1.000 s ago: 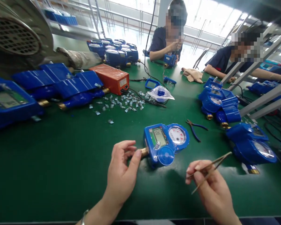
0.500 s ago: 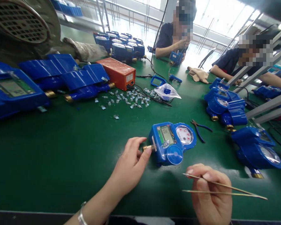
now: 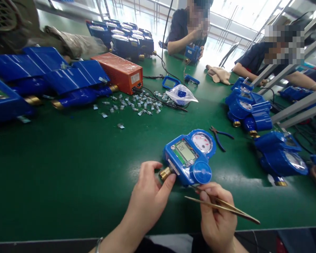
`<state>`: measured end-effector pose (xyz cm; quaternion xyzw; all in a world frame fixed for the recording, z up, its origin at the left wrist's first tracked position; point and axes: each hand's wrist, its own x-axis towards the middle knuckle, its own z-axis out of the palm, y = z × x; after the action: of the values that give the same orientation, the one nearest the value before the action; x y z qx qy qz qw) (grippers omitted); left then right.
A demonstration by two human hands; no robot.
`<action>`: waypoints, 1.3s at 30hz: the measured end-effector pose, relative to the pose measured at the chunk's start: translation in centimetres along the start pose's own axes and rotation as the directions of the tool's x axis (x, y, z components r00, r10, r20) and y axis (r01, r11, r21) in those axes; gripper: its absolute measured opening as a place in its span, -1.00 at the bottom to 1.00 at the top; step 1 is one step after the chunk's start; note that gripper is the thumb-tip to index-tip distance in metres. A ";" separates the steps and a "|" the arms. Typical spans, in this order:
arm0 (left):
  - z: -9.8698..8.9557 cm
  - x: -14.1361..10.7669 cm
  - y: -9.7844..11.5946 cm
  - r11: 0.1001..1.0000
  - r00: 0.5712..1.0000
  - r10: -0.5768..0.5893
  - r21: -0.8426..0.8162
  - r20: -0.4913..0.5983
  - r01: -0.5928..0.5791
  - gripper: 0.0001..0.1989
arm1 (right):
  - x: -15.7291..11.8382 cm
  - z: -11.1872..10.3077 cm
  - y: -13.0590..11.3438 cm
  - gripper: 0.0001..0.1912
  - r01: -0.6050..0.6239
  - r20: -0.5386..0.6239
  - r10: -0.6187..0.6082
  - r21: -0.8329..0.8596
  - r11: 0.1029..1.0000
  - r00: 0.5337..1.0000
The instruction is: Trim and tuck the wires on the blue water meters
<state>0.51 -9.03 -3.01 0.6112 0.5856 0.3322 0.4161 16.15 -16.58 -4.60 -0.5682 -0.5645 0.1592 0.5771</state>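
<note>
The left hand [image 3: 150,196] has its thumb on the brass end [image 3: 164,173] of a blue meter [image 3: 186,163], and its other fingers curl loosely around that end (I can't tell how hard they squeeze). The right hand [image 3: 218,214] pinches thin tweezers [image 3: 249,217] between thumb and fingers. The two prongs are apart, and their tips point left, toward the left hand.

The meter lies flat on the green table [image 3: 89,182]. From the left fingers it goes away and to the right: first the little screen [image 3: 186,151], then the round dial [image 3: 202,142]. Its round blue cap [image 3: 202,172] is just past the right fingers. The left hand is nearer, because it is touching. The right fingers are just beside the near edge, and I can't tell if a tip touches it.

Past the meter are pliers [image 3: 215,131]. To the right of both hands sits another blue meter [image 3: 279,154]. Farther off, ahead and left of the fingers, are tiny clear bits [image 3: 139,104] and an orange box [image 3: 121,70].
</note>
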 end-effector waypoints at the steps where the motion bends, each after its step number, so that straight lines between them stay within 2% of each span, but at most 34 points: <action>1: -0.2 -0.4 0.1 1.000 1.000 0.008 0.018 -0.002 -0.008 -0.71 | 0.0 -0.2 0.0 -0.77 0.005 0.004 -0.004 -0.019 1.000 1.000; 2: -0.3 -1.0 0.2 1.000 0.998 -0.014 -0.004 0.057 0.014 -0.73 | -0.1 -0.3 0.1 -0.76 0.016 0.014 -0.015 -0.038 0.999 1.000; 3: -0.3 -1.5 0.3 0.994 0.982 -0.070 -0.072 0.176 0.084 -0.72 | -0.1 -0.5 0.2 -0.75 0.033 0.025 -0.032 -0.053 0.998 0.999; 4: -0.2 -2.0 0.4 0.963 0.934 -0.141 -0.172 0.329 0.206 -0.70 | -0.1 -0.5 0.3 -0.75 0.052 0.036 -0.050 -0.064 0.997 0.998; 5: 0.1 -2.4 0.5 0.889 0.852 -0.200 -0.277 0.483 0.366 -0.68 | -0.1 -0.6 0.4 -0.74 0.072 0.044 -0.069 -0.076 0.995 0.997; 6: 0.4 -2.7 0.6 0.770 0.763 -0.229 -0.367 0.604 0.521 -0.68 | -0.1 -0.6 0.5 -0.75 0.091 0.049 -0.087 -0.088 0.992 0.995; 7: 0.8 -2.8 0.7 0.635 0.697 -0.228 -0.439 0.680 0.636 -0.71 | -0.1 -0.6 0.5 -0.75 0.103 0.052 -0.098 -0.100 0.990 0.994; 8: 1.3 -2.7 0.8 0.517 0.664 -0.204 -0.497 0.719 0.697 -0.73 | 0.0 -0.6 0.5 -0.75 0.109 0.051 -0.103 -0.110 0.988 0.993; 10: 2.1 -2.3 0.9 0.390 0.670 -0.122 -0.585 0.733 0.711 -0.72 | 0.1 -0.5 0.5 -0.74 0.103 0.061 -0.097 -0.105 0.989 0.993; 12: 2.7 -1.6 1.0 0.343 0.686 -0.053 -0.632 0.725 0.695 -0.63 | 0.3 -0.4 0.5 -0.72 0.079 0.074 -0.074 -0.071 0.994 0.994; 15: 3.2 -0.9 0.8 0.285 0.687 -0.008 -0.657 0.727 0.698 -0.57 | 0.4 -0.3 0.3 -0.71 0.037 0.098 -0.032 -0.044 0.998 0.995; 19: 3.2 -0.8 0.2 0.269 0.681 0.042 -0.665 0.731 0.697 -0.60 | 0.4 -0.3 0.0 -0.69 0.051 0.090 -0.045 -0.061 0.997 0.995; 24: 3.3 -0.9 -0.4 0.222 0.734 0.057 -0.726 0.676 0.651 -0.65 | 0.5 -0.4 -0.2 -0.68 0.098 0.072 -0.091 -0.114 0.989 0.993; 28: 3.5 -0.7 -0.6 0.199 0.736 0.054 -0.730 0.675 0.654 -0.66 | 0.5 -0.5 -0.4 -0.67 0.156 0.114 -0.136 -0.190 0.969 0.984; 33: 3.5 -0.8 -0.9 0.172 0.736 0.112 -0.742 0.668 0.648 -0.64 | 0.9 -0.6 -0.7 -0.66 0.279 0.210 -0.229 -0.255 0.926 0.951; 39: 3.5 -0.9 -0.6 0.129 0.730 0.142 -0.744 0.668 0.656 -0.66 | 1.3 -0.8 -1.3 -0.74 0.213 0.221 -0.140 -0.354 0.911 0.965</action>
<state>3.30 -10.40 -5.02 0.1480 0.1732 0.3259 0.9176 16.63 -16.26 -2.65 -0.5965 -0.6863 0.0490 0.4134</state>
